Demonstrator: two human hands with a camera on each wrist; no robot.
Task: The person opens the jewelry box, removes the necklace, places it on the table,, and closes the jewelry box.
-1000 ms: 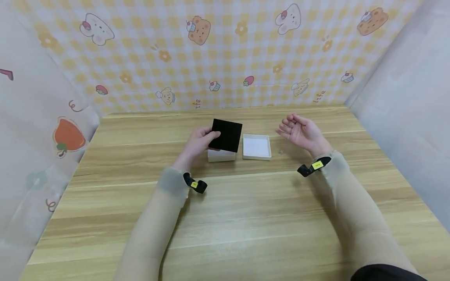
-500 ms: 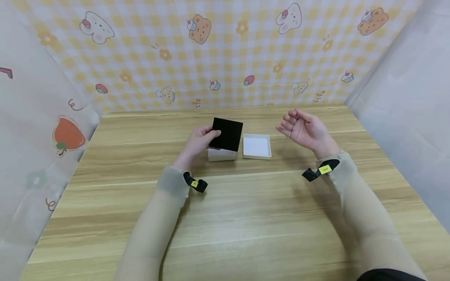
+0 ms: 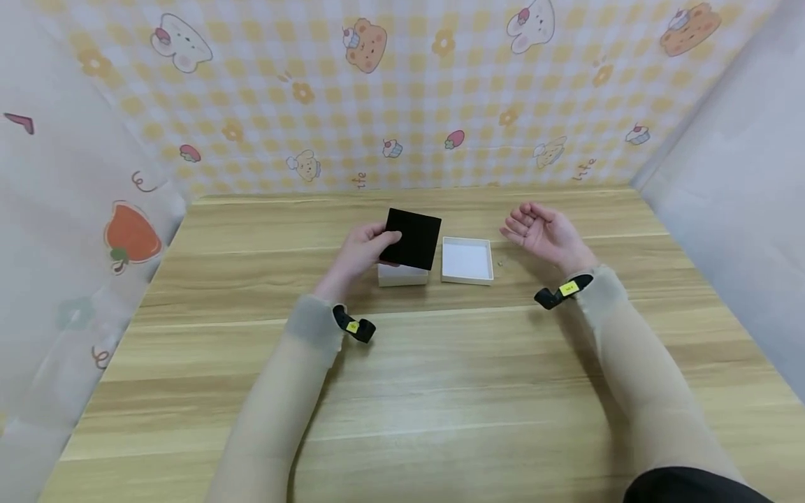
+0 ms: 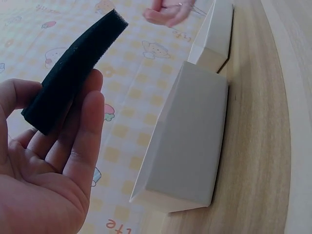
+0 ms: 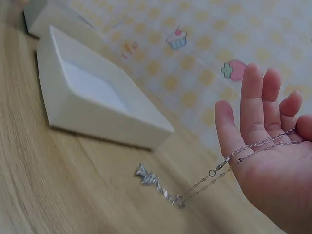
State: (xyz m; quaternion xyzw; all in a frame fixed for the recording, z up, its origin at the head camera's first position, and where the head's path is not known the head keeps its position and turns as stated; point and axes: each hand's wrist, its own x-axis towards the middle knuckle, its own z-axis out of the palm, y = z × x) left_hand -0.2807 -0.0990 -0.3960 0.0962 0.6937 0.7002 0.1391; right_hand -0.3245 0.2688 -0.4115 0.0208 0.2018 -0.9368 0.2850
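My left hand (image 3: 361, 253) pinches a square black foam pad (image 3: 418, 237) by its left side, thumb on top and fingers beneath. In the left wrist view the pad (image 4: 73, 73) shows as a thick, slightly bent slab. Below it stands a white box (image 3: 402, 276), partly hidden by the pad. My right hand (image 3: 547, 234), palm up, holds a thin silver chain necklace (image 5: 200, 187) at the thumb and index finger. The chain crosses the palm and hangs over its edge. Its sparkling pendant (image 5: 146, 175) dangles low over the table.
Between the hands lies a shallow white box part (image 3: 467, 260), open side up, right beside the white box. The wooden table (image 3: 440, 391) meets a yellow checked cloth (image 3: 402, 105) at the back. White cloth walls (image 3: 723, 140) stand at the sides.
My right hand rose slightly with the necklace, then came back down, so the pendant hangs near the table again. The left hand keeps the foam pad over the box. The head view shifted slightly.
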